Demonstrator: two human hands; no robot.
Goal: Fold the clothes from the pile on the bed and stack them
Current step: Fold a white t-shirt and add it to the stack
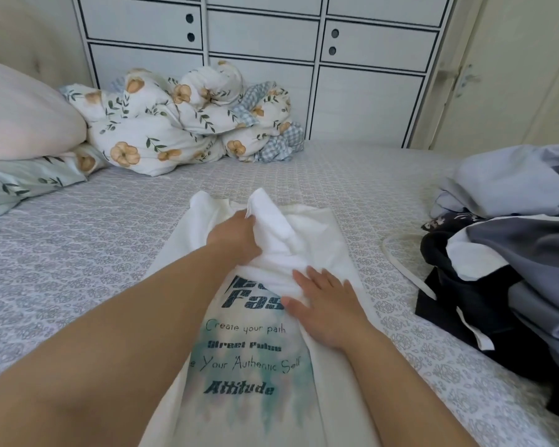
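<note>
My white shirt (259,366) lies flat on the bed (78,246), right in front of me. It has dark words and blue-green paint marks on it. The sides look folded in, so it makes a long strip that runs away from me.

My left hand (236,240) is on the far part of the shirt. Its grip is closed on a bunch of the white cloth, and the cloth sticks up in a point past my fingers.

My right hand (326,304) lies flat on the shirt, just beside the top words. Its fingers are straight and spread, so this grip is open and holds nothing. It only presses the cloth down.

The pile (510,253) of clothes sits on the bed at my right, apart from the shirt. I can see light blue, grey, black and white things in it, all mixed up. A white strap hangs out of it onto the bed.

On the far left is a pink pillow (23,111). Next to it is a lumpy quilt (181,124) with flowers on it. Behind the bed stands a white cabinet (262,43) with drawers.
</note>
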